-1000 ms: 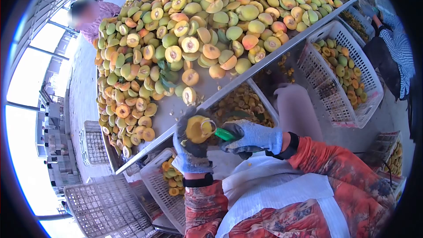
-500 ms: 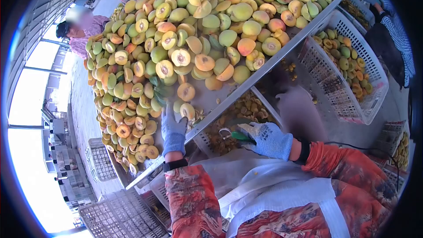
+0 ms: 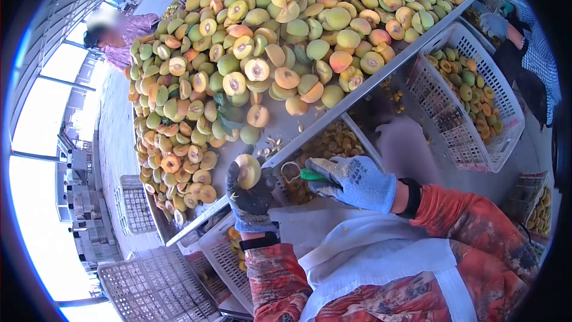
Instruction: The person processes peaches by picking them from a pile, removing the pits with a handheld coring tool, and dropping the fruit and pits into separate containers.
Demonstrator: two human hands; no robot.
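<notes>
1. Silvery metal worktop (image 3: 285, 125), with a raised edge slanting from 8 o'clock to 1 o'clock, bears a broad heap of green, yellow and red-blushed fruit (image 3: 336, 19), much of it halved; leaves and loose bits lie among it.
2. Near the worktop's edge, the left grip (image 3: 251, 204), in a blue glove with a dark palm, is closed around a pale yellow fruit half (image 3: 248, 170).
3. At 3 o'clock from it, the right grip (image 3: 357, 182), in a matching glove, is closed on a green-handled tool with a metal ring (image 3: 311, 175). The ring is near the fruit half, apart from it.
4. White perforated plastic crates hold more halves: one at 2 o'clock (image 3: 440, 110), another at 7 o'clock (image 3: 227, 271).
5. Co-workers are at 10 o'clock (image 3: 136, 22) and 2 o'clock (image 3: 541, 59).
6. Much of the heap looks cut already, yet plenty remains outside the crates; whether the held half contains its stone, I cannot tell.
</notes>
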